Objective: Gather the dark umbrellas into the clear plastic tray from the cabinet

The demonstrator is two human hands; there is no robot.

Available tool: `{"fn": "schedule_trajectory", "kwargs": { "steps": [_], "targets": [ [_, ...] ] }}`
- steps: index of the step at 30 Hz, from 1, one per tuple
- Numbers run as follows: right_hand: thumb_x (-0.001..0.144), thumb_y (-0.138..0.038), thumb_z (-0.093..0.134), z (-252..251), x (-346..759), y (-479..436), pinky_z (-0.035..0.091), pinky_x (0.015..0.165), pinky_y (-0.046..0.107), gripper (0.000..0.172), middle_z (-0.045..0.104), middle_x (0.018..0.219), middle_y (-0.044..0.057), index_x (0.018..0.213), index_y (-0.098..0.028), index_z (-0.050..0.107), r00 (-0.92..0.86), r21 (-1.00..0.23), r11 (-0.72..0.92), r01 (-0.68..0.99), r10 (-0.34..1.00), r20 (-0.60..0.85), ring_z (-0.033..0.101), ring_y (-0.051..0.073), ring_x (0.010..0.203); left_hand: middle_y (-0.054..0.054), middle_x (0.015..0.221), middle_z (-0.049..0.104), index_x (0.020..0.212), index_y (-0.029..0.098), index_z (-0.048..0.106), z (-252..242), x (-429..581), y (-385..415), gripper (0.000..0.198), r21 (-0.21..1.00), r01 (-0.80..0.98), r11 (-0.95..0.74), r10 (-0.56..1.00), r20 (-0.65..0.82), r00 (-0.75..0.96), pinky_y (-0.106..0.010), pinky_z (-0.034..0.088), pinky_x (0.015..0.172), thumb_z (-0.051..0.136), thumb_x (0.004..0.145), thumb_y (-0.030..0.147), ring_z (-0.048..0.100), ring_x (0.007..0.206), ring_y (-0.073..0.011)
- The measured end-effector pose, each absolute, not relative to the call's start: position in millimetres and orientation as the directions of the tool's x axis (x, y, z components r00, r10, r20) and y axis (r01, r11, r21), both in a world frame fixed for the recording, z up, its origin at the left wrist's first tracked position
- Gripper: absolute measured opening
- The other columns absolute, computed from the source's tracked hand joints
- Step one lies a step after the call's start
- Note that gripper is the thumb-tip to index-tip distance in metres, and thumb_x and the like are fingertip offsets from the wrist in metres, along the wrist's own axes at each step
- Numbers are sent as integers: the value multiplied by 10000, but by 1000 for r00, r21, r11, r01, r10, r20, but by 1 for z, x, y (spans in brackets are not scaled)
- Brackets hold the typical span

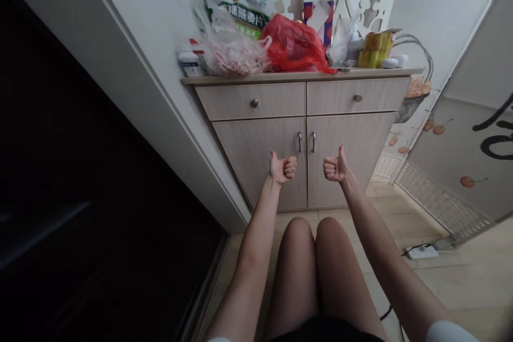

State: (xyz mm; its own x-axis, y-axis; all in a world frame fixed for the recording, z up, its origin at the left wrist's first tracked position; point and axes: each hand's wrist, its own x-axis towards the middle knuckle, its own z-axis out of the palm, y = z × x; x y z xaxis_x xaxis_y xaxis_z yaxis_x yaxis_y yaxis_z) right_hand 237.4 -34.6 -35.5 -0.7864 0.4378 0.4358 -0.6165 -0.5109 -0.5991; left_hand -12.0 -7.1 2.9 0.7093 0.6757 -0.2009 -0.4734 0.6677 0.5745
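My left hand (pixel 283 168) is held out before the cabinet, its fingers curled into a fist and its thumb pointing up. Opposite it, my right hand (pixel 335 166) makes the same thumbs-up fist. Nothing shows in either one. Behind the hands stands a pale wood-grain cabinet (pixel 260 141) with two drawers above two doors. The left door handle (pixel 300 141) and the right door handle (pixel 313 141) lie just above and between the hands. Both doors and both drawers are closed.
On the cabinet top lie a clear plastic bag (pixel 236 53), a red plastic bag (pixel 296 45), an oat package (pixel 244 8), a white bottle (pixel 190 64) and yellow tape rolls (pixel 375 49). A power strip (pixel 420 251) with cables lies on the floor at right. A dark panel (pixel 80 197) fills the left.
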Motion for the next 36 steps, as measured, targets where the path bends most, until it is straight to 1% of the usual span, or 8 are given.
{"fn": "schedule_trajectory", "kwargs": {
  "steps": [6, 11, 13, 15, 17, 20, 24, 36],
  "targets": [
    [761, -917, 322, -61, 241, -35, 138, 414, 173, 730, 132, 506, -110, 595, -217, 194, -775, -578, -519, -629, 474, 417, 59, 55, 455, 109, 486, 142, 682, 262, 176, -20, -11, -11, 653, 585, -435, 685, 663, -253, 704, -188, 56, 351, -36, 758, 875, 71, 357, -67],
    [734, -958, 227, -53, 243, -32, 156, 395, 202, 738, 136, 489, -97, 584, -236, 197, -589, -839, -205, -505, 792, 161, 76, 71, 439, 89, 474, 206, 642, 254, 235, -18, -11, -5, 672, 781, -358, 511, 756, -210, 621, -216, 136, 367, 13, 789, 872, 113, 370, -77],
    [784, -921, 168, -44, 237, -28, 212, 420, 224, 705, 204, 504, -71, 602, -244, 246, -301, -966, -13, -257, 951, 67, 172, 93, 444, 78, 480, 230, 623, 251, 263, -15, -5, 1, 665, 895, -296, 333, 844, -142, 518, -232, 195, 394, 87, 817, 862, 177, 380, -87],
    [849, -848, 217, -35, 227, -22, 307, 491, 248, 657, 354, 563, -21, 650, -238, 361, 53, -976, 148, 158, 986, 158, 354, 132, 520, 55, 502, 307, 622, 243, 323, -11, 6, 10, 627, 989, -132, 68, 952, -25, 304, -243, 279, 452, 202, 867, 808, 315, 422, -108],
    [895, -740, 344, -28, 215, -11, 400, 635, 284, 561, 542, 757, 65, 792, -213, 509, 236, -806, 203, 556, 891, 387, 520, 196, 742, 5, 604, 482, 684, 228, 442, -9, 23, 19, 512, 966, 174, -192, 980, 181, 78, -259, 382, 577, 402, 902, 690, 516, 586, -148],
    [933, -555, 432, -23, 199, 11, 422, 840, 361, 459, 601, 1115, 192, 1092, -150, 579, 243, -582, 151, 799, 804, 543, 551, 281, 1026, -126, 1006, 660, 940, 186, 586, -9, 50, 34, 261, 740, 571, -355, 903, 429, 5, -315, 434, 844, 609, 884, 440, 616, 1009, -238],
    [972, -439, 384, -23, 188, 38, 422, 890, 403, 429, 628, 1119, 224, 1175, -117, 583, 295, -626, 62, 778, 842, 451, 580, 295, 1028, -224, 1152, 658, 1129, 111, 602, -13, 74, 51, 287, 656, 697, -289, 928, 372, 35, -350, 430, 907, 524, 951, 322, 618, 1106, -286],
    [977, -390, 358, -38, 182, -4, 379, 878, 352, 378, 659, 1110, 162, 1097, -152, 626, 421, -675, 23, 738, 765, 487, 554, 269, 1054, -177, 1008, 724, 1053, 142, 663, -33, 60, 13, 275, 655, 709, -261, 908, 415, -49, -347, 409, 896, 424, 994, 265, 667, 937, -248]
  ]
}}
